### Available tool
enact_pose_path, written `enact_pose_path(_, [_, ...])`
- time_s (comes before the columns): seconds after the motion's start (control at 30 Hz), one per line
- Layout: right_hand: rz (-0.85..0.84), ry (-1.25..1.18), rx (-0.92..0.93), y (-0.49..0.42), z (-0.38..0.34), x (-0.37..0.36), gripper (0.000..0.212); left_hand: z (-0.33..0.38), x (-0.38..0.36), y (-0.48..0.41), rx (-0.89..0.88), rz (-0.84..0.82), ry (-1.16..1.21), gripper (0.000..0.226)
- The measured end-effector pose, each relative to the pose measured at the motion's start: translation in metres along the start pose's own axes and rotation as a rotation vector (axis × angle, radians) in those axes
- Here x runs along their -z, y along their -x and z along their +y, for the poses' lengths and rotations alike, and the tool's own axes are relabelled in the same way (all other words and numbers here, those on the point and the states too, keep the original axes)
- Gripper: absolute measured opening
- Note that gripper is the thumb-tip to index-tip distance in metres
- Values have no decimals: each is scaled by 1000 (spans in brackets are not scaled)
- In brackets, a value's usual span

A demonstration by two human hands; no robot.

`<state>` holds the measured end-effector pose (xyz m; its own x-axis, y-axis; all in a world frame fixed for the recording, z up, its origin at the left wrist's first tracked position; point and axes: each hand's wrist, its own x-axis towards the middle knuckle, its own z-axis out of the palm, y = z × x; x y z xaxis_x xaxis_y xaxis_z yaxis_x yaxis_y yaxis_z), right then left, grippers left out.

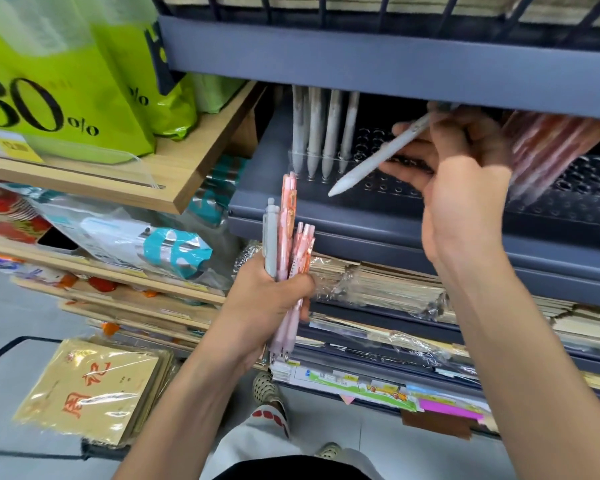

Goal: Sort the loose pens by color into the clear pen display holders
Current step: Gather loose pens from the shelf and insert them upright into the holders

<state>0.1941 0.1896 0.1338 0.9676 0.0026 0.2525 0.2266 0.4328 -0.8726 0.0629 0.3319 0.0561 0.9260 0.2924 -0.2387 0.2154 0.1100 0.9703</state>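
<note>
Shop shelf [361,211]: clear pen holder [321,156], upright grey pens [314,129] inside; right hand [461,192] pinches loose grey pen [378,159], tip slanting down-left, just right of holder; left hand [267,299] grips pink-and-grey bundle [288,237], lower

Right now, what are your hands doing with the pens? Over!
Left hand grips pen bundle, mostly pink. Right hand holds grey pen, tip aimed at clear holder. Upper shelf overhangs holder.
</note>
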Motion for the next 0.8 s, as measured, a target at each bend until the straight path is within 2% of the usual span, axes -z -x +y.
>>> enact_pose_path(0.13, [83, 40, 134, -9, 1, -7, 18, 3, 4, -1, -15, 5, 0, 10])
enact_pose_path(0.23, [58, 98, 227, -12, 6, -10, 16, 1, 6, -2, -22, 29, 4, 13])
enact_pose_path(0.33, [24, 339, 279, -18, 10, -7, 29, -2, 9, -2, -12, 44, 0, 13])
enact_pose_path(0.4, [1, 524, 314, -20, 13, -8, 26, -4, 9, -1, -2, 44, 0, 12])
enact_pose_path(0.47, [-38, 609, 355, -19, 14, -11, 22, -4, 10, 1, 11, 40, 14, 15])
enact_pose_path(0.6, [-107, 868, 520, -20, 13, -19, 28, -5, 9, 2, 25, 44, 27, 25])
enact_pose_path(0.8, [-179, 1148, 578, -27, 8, -27, 32, -10, 7, 4, 27, 36, 11, 11])
